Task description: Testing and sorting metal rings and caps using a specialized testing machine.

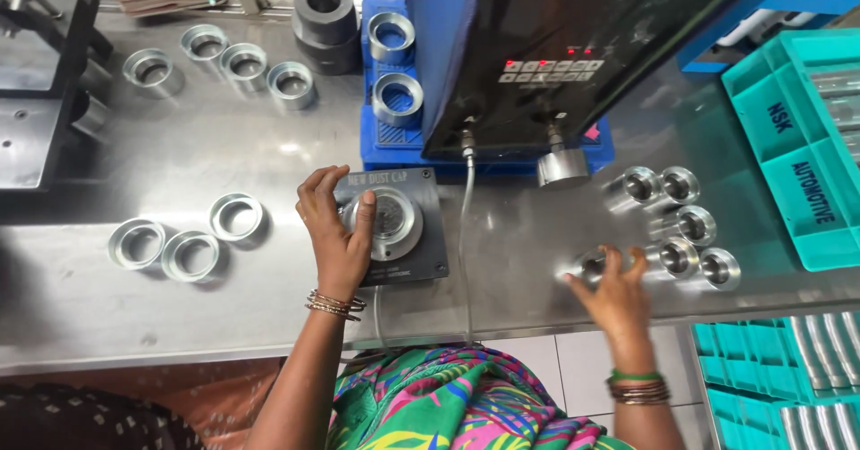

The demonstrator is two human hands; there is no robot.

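Currently, the left hand (333, 228) rests on the dark square fixture plate (399, 226) at the middle of the steel workbench (269, 154). Its fingers (315, 186) are curled loosely, and the thumb presses against the rim of the round metal part (387, 222) seated in the fixture; the part is touched at its left edge, not fully enclosed. Bangles sit on that wrist.

The right hand (616, 293) lies farther right on the bench, fingers spread and bent over a shiny metal sleeve (591, 266). The fingertips grip that sleeve from above; how firmly cannot be told. Just beside it to the right stands a cluster of similar sleeves (685, 226), each with an open bore facing up.

Above the fixture, a black control unit (555, 47) with small red lights leans over a blue tray (385, 137) holding two metal rings (394, 65). A cable (464, 235) drops from the unit across the bench edge. Three loose rings (188, 240) lie well to the left of the fixture, and four more (224, 60) lie near the back, beside a dark cylindrical block (324, 20). Teal bins (788, 137) stand at the right.
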